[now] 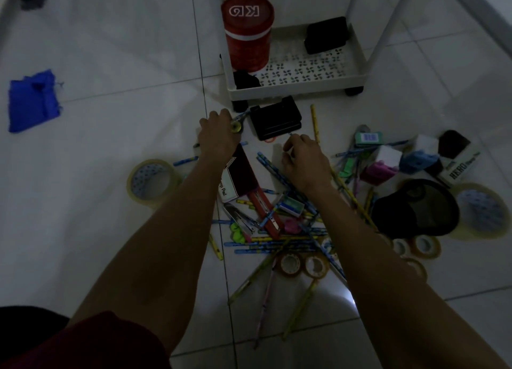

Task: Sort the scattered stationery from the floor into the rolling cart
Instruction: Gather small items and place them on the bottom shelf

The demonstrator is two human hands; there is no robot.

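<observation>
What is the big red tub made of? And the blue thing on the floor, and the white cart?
Red tub: probably plastic, smooth with a slightly glossy lid. Blue thing: looks like cloth, matte, with frayed edges. White cart: likely a plastic tray, moulded with punched holes; its poles could be painted metal.

White letters "KD" stand on the red canister lid (245,11), upside down from this view. The maroon-and-white box (235,180) under the left forearm shows "Pad", with the end of a word before it, "…mp", partly hidden. The white carton (460,169) at the right reads "HERO"; its smaller print is too dim to read. A teal pack (368,137) bears a barcode label.
</observation>
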